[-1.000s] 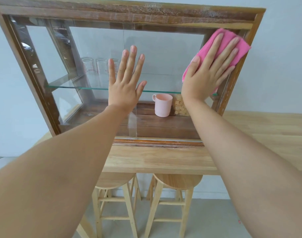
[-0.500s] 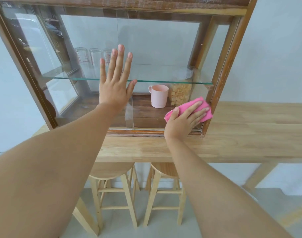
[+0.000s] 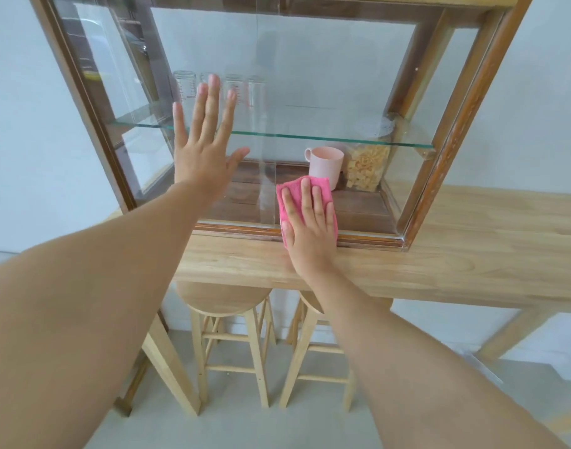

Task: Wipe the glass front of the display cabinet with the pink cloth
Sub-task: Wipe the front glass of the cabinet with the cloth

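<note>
My right hand (image 3: 310, 228) lies flat with fingers spread over the pink cloth (image 3: 305, 202), pressing it against the glass front (image 3: 310, 92) of the display cabinet (image 3: 456, 124) low down, at about 6 o'clock on the pane, just above the bottom rail. My left hand (image 3: 203, 147) is open, fingers splayed, palm set on the glass at about 9 o'clock, holding nothing. Behind the glass, at 3 o'clock from the cloth, a pink mug (image 3: 326, 165) stands on the wooden floor of the cabinet, a clear jar of pale snacks (image 3: 367, 166) just beside it. Clear glasses (image 3: 235, 90) sit on the glass shelf (image 3: 310, 137) beyond my left fingertips. The cabinet stands on the wooden counter (image 3: 472, 254), with two stools (image 3: 226, 303) underneath at 6 o'clock.
</note>
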